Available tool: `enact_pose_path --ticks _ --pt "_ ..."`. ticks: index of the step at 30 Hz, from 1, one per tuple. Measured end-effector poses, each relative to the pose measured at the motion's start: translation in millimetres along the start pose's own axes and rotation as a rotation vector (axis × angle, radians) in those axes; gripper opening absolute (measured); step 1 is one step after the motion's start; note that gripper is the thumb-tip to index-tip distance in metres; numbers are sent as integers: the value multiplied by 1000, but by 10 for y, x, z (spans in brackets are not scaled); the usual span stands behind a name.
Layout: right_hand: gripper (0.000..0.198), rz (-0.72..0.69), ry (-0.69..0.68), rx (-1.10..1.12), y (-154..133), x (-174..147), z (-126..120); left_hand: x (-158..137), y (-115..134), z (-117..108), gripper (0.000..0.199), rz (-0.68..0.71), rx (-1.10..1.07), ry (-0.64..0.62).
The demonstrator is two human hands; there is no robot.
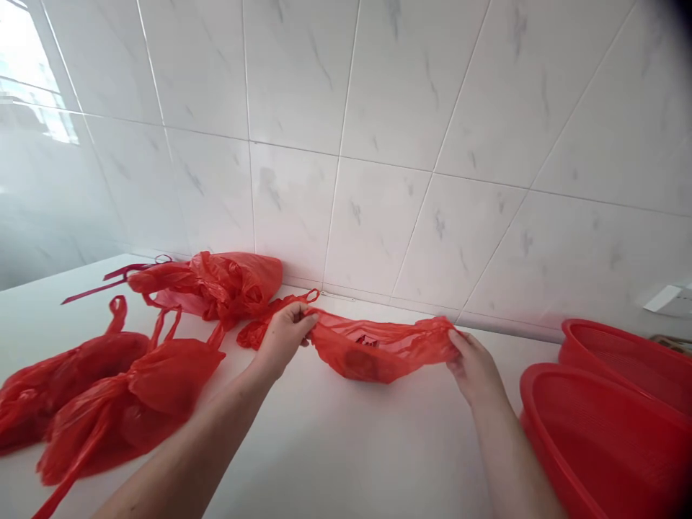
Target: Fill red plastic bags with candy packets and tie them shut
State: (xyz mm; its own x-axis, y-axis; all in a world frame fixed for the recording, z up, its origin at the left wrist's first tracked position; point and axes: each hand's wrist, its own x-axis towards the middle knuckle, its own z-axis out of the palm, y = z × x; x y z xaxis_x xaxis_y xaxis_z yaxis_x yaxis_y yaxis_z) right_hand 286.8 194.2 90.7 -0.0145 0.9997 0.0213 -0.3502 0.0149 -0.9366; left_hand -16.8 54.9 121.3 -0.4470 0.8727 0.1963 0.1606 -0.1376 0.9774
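Stretched between my two hands is a thin red plastic bag (pixel 373 360), its mouth spread wide and its middle sagging over the white table. My left hand (pixel 286 331) pinches the bag's left end between thumb and fingers. At the opposite end, my right hand (pixel 473 360) grips the bunched plastic. A small dark printed patch shows inside the bag, and a darker round shape shows faintly through its front; I cannot make out what that is. Just behind my left hand lies a crumpled red bag (pixel 256 333).
Two filled red bags (pixel 156 389) (pixel 81 371) lie at the left on the white table (pixel 346 447). Behind them, a heap of red bags (pixel 232 281) with a dark red ribbon rests near the tiled wall (pixel 389 144). Two red plastic baskets (pixel 605 432) (pixel 627 346) stand at the right.
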Motion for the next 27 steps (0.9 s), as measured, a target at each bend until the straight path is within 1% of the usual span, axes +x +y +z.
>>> enact_pose_path --ticks 2,4,7,10,12,14,17,20,23,24,25,27 --pt "32 -74 -2 90 -155 -14 109 70 174 -20 22 58 -78 38" --pt "31 -116 -19 162 -284 -26 205 105 311 -11 24 109 -173 58" --pt "28 -153 -24 205 -400 -23 296 119 435 40 24 163 -317 81" --pt "24 -202 20 175 -461 -17 316 132 490 79 23 195 -391 161" --pt "23 -233 24 152 -513 -34 305 151 511 75 22 226 -433 226" --pt "23 -263 -24 123 -590 -82 294 165 533 56 22 257 -470 274" --pt "21 -299 -115 57 -732 -228 312 142 583 40 21 269 -497 295" --pt "26 -242 -215 27 -843 -416 373 55 658 76 20 257 -483 263" --pt "27 -134 -323 142 -872 -529 436 -25 734 135 18 282 -488 243" --pt "25 -96 -316 179 -865 -534 450 -36 753 150 18 293 -488 246" --pt "23 -57 -280 210 -855 -524 460 -38 766 159 18 295 -485 246" --pt "22 -3 -164 279 -836 -479 470 -26 776 164 17 271 -475 230"
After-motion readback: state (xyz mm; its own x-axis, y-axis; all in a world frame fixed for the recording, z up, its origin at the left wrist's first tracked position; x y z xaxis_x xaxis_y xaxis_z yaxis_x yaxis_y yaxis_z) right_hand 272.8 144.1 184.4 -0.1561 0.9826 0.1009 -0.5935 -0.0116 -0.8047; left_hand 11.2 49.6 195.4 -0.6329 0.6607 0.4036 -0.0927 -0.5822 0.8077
